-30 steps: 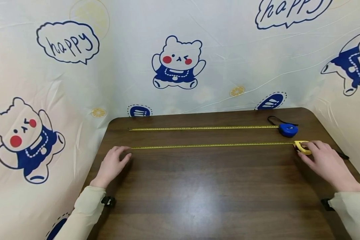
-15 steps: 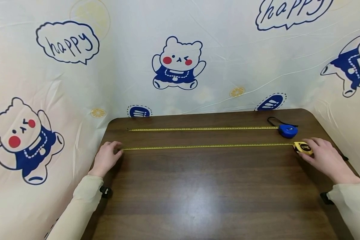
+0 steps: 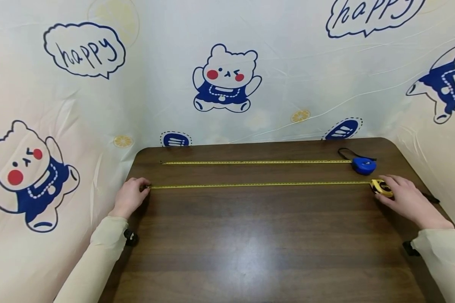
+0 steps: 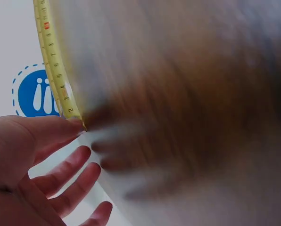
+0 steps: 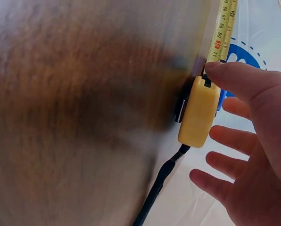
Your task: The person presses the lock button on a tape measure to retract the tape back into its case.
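Note:
My left hand (image 3: 130,195) pinches the end of a yellow tape blade (image 3: 258,185) near the table's left side; in the left wrist view, thumb (image 4: 55,127) and index finger meet at its low numbers. The blade runs straight across to a yellow tape measure (image 3: 381,188) at the right. My right hand (image 3: 405,195) holds that case. Up close, the thumb (image 5: 239,77) lies at the mouth where the blade leaves the yellow case (image 5: 197,113), by the number 71, with the other fingers spread beside and behind it. A black strap (image 5: 159,183) hangs from the case.
Behind lies a blue tape measure (image 3: 364,166) with its own blade (image 3: 250,162) drawn out to the left, roughly parallel, and a black wrist loop (image 3: 350,150). The brown wooden table (image 3: 250,244) is enclosed by a printed cloth (image 3: 227,126) at back and sides.
My left hand has moved left with the blade end, so a longer stretch shows. My right hand and the yellow case stay nearly in place. The blue tape measure has not moved.

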`<state>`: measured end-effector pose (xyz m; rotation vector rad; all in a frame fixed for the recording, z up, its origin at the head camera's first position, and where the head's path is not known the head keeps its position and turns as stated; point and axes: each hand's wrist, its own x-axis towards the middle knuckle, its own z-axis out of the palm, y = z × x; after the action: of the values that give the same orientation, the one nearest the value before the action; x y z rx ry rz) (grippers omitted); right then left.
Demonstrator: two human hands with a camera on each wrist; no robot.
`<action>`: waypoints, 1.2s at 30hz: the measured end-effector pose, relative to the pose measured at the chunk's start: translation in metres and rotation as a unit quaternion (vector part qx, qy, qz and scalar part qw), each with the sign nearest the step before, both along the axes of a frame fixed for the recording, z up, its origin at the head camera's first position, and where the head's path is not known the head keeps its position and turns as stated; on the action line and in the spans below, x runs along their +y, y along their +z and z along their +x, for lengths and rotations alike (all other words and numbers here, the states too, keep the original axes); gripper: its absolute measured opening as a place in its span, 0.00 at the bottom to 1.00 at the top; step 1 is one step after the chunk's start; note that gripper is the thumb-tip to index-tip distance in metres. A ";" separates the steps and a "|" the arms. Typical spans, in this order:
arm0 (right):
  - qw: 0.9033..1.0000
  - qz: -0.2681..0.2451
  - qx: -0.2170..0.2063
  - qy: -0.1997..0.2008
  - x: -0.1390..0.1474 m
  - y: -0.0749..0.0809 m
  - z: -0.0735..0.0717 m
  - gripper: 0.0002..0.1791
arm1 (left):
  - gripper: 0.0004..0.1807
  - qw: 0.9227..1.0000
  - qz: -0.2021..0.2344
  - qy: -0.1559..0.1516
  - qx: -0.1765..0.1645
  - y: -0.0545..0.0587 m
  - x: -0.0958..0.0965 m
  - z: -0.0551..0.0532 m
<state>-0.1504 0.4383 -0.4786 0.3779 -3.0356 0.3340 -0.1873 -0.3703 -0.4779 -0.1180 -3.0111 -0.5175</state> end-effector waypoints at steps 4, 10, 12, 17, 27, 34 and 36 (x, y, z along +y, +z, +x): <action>1.000 -0.001 0.002 0.009 0.001 -0.002 -0.003 0.32 | 0.10 1.000 -0.010 0.000 0.010 -0.002 -0.004 -0.001; 1.000 -0.010 0.004 0.025 0.005 -0.006 -0.005 0.31 | 0.08 1.000 -0.012 -0.010 0.017 -0.002 -0.006 -0.002; 0.999 -0.014 0.000 0.029 0.005 -0.006 -0.005 0.31 | 0.07 1.000 -0.012 -0.011 0.020 -0.001 -0.005 -0.002; 0.998 -0.021 0.011 0.053 0.004 -0.004 -0.005 0.32 | 0.06 1.000 -0.013 -0.015 0.024 0.001 -0.006 -0.002; 0.998 -0.023 -0.015 0.052 0.008 -0.001 -0.009 0.31 | 0.06 0.999 -0.013 -0.020 0.036 -0.001 -0.010 -0.003; 0.993 -0.029 0.047 0.105 0.016 -0.007 -0.004 0.34 | 0.06 0.999 -0.018 -0.028 0.034 0.002 -0.012 0.001; 0.990 -0.029 0.073 0.118 0.018 -0.009 -0.003 0.35 | 0.06 0.999 -0.020 -0.029 0.032 0.004 -0.012 0.002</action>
<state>-0.1539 0.4560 -0.4874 0.7257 -2.8364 0.3869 -0.1852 -0.3822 -0.4741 -0.2197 -2.9636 -0.4496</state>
